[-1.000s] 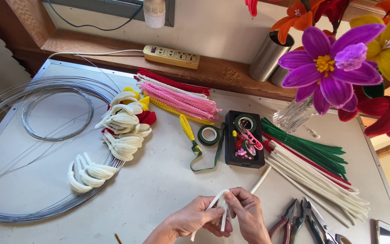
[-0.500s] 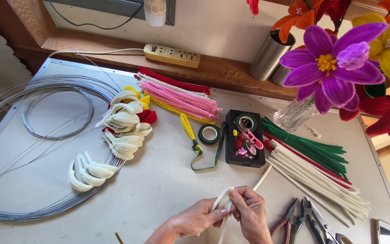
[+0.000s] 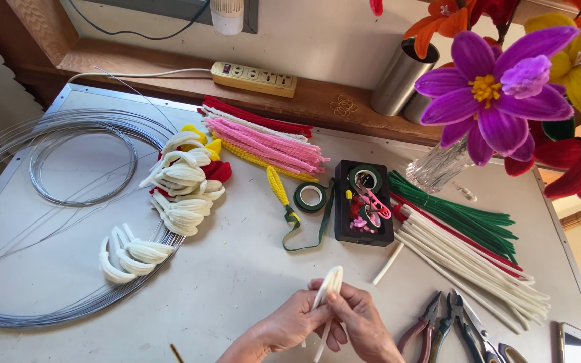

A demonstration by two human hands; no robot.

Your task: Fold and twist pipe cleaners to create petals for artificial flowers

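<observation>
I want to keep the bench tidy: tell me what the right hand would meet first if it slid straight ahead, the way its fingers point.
The right hand points up and slightly left, holding the folded white pipe cleaner. Past bare table, it would probably reach the green tape roll first; depth is unclear.

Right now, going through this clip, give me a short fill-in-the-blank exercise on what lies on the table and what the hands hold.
1. Both hands, left hand and right hand, pinch a folded pipe cleaner of ____ colour.
2. The roll of green tape lies just left of the ____ tray.
3. The pliers lie to the ____ of the hands.
4. The big flower above the glass vase is ____.

Missing words: white; black; right; purple
</observation>
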